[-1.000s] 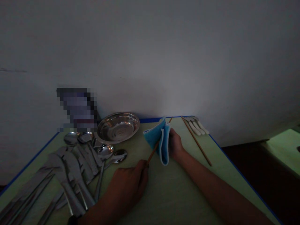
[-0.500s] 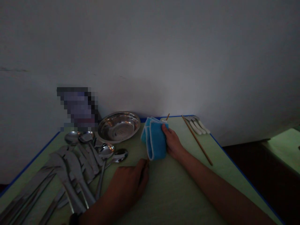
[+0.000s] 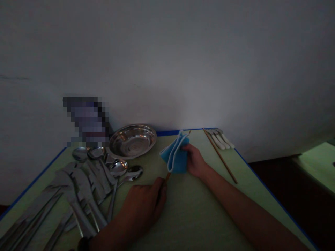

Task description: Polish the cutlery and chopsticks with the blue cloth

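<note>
Between the fingers of my left hand [image 3: 149, 197] is the near end of a wooden chopstick [image 3: 168, 177], which slants up and away. Folded around its middle is a blue cloth [image 3: 178, 157] with pale edging. My right hand [image 3: 195, 160] grips that cloth from the right side; the fingers behind it are hidden. The chopstick's far tip pokes out just past the cloth. A second chopstick [image 3: 221, 157] lies on the table to the right, beside several forks with white handles [image 3: 221, 141].
A shallow steel bowl [image 3: 133, 141] stands near the wall. Left of my hands lie several spoons [image 3: 119, 167] and a heap of metal cutlery [image 3: 75, 195]. A blurred-out upright object [image 3: 87, 120] is at the back left. The green table [image 3: 199, 216] has a blue edge.
My right hand and the cloth have shifted slightly; the cloth is squeezed into a narrower fold. More of the chopstick's near end shows. My left hand is nearly still.
</note>
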`<state>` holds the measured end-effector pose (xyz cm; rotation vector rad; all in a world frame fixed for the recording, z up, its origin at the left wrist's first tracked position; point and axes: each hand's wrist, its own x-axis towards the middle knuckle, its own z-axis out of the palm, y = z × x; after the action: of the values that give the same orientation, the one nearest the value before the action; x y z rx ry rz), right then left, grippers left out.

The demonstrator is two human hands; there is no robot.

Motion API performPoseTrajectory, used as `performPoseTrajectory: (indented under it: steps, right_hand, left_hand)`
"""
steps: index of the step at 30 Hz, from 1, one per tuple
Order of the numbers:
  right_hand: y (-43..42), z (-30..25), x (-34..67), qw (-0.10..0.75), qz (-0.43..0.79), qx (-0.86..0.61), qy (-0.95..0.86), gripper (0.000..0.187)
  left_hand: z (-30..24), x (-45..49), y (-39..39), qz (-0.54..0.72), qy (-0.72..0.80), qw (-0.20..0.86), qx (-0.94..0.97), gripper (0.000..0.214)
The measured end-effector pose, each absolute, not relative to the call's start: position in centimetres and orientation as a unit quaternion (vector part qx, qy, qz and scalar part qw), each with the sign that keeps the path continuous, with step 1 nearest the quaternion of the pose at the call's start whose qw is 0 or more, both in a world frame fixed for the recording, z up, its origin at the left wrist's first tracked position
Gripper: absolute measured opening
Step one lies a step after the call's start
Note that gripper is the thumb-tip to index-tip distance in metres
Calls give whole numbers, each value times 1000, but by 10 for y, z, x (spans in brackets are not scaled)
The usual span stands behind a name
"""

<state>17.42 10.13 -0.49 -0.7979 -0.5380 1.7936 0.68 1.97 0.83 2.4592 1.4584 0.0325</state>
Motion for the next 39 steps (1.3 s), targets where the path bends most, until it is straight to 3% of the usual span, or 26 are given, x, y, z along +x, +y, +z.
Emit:
performPoseTrajectory:
  steps: [4, 10, 22, 31, 39]
  right_hand:
    - [99, -8, 171, 495, 750, -343, -274, 23]
    - [107, -8, 169, 554, 712, -403, -156, 30]
    - [124, -5, 189, 636, 650, -408, -85, 26]
    - [94, -4, 161, 529, 699, -415, -244, 25]
    - [96, -8, 163, 516, 704, -399, -280, 28]
  left_hand:
    - [8, 6, 20, 11, 505, 142, 851, 29]
    - [9, 5, 18, -2, 481, 132, 867, 27]
    - [10, 0, 15, -17, 420, 121, 899, 28]
    - [7, -1, 16, 17, 460, 152, 875, 32]
    - [8, -3, 20, 34, 420, 168, 891, 32]
